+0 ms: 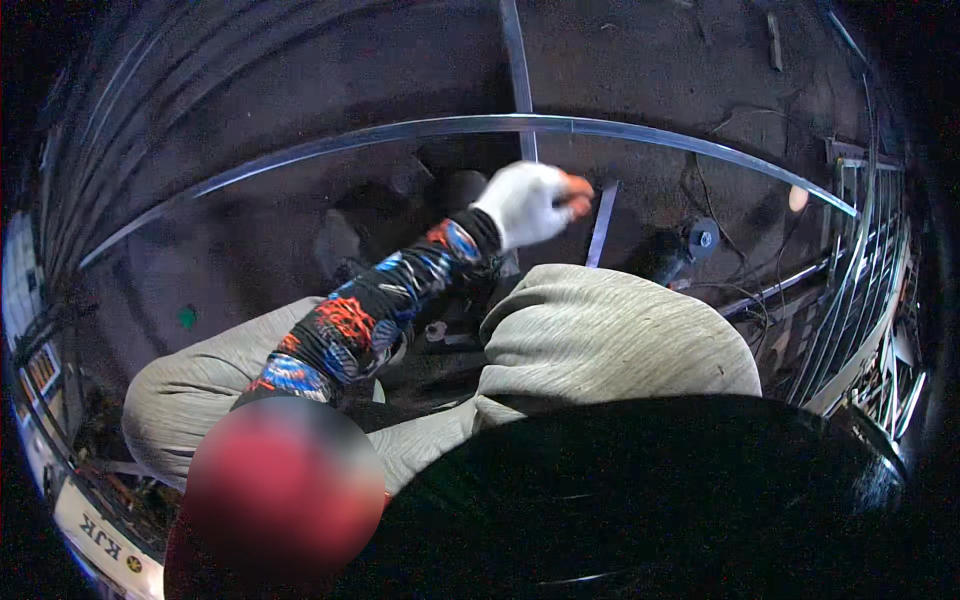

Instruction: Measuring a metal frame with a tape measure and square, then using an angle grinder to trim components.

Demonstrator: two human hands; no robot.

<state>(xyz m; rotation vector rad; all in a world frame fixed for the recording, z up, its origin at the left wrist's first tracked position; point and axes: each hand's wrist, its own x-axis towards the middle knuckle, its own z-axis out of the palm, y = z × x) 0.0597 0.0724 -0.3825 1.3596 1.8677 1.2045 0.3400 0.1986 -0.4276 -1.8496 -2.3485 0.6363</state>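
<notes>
My left hand (535,203), in a white glove with orange fingertips, reaches out over the space beyond my knees. Its fingers are curled together; anything inside them is hidden. A patterned black, red and blue sleeve covers that arm. Just right of the fingers lies a thin flat metal strip (603,225), and I cannot tell whether the hand touches it. Beyond the hand runs a long metal bar (400,130), met by a second bar (517,60) pointing away from me. My right hand is out of the picture.
Right of my knee is a dark round object with a bolt-like centre (703,238). Cables (740,255) trail near it. Thin metal rods (850,290) are stacked at the far right. A small green scrap (187,317) lies at left on the dark floor (620,70).
</notes>
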